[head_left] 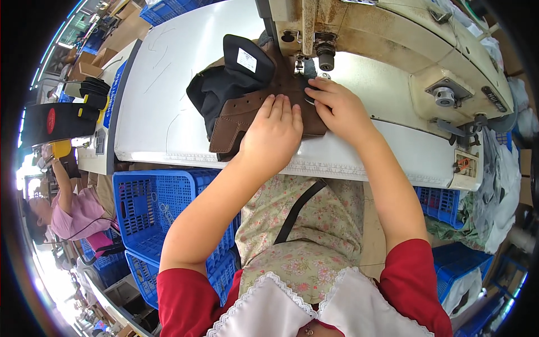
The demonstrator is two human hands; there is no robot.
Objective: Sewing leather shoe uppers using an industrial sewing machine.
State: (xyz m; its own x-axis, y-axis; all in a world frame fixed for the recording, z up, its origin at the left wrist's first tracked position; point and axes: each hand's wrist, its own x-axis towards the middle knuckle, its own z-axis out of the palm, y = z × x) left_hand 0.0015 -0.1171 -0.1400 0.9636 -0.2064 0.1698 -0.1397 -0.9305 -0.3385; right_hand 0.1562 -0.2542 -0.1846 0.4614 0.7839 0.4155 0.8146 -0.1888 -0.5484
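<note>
A brown leather shoe upper with black lining and a padded black tongue lies on the white sewing machine bed. A white label is on the tongue. My left hand rests flat on the brown leather, fingers stretched forward and side by side. My right hand lies at the upper's right edge, fingers extended leftward near the presser foot. Beside its fingertips is a small dark thing with a pale rim, mostly covered. The leather's far edge runs under the machine head, and its stitching point is hard to see.
The machine's arm spans the far right, with a round dial. A ruler strip lines the table's front edge. Blue crates stand below left. Farther left, another person in pink works at another machine.
</note>
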